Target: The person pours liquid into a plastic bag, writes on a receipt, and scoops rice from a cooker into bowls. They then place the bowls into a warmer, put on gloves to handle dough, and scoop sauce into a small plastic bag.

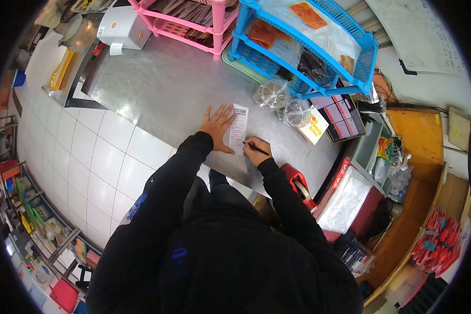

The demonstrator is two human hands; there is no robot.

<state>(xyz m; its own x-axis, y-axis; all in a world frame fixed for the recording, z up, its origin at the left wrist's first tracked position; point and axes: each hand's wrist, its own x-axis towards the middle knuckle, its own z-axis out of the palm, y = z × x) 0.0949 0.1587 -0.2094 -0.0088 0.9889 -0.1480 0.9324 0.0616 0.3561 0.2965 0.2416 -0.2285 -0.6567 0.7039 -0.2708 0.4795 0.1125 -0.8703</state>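
Note:
A long white printed slip (238, 127) lies on the metal counter (157, 78). My left hand (217, 129) rests flat with its fingers spread, touching the slip's left edge. In my right hand (257, 152) is a dark pen (258, 149), its tip at the lower right edge of the slip. Right of the slip sit clear plastic bags with brown contents (297, 112) and a yellow and white card (313, 126).
A white printer (123, 27) stands at the back left, with a pink rack (186, 34) and a blue rack (303, 49) along the back. A tablet (341, 116) is at the right. A red tape dispenser (299, 187) sits beside my right forearm.

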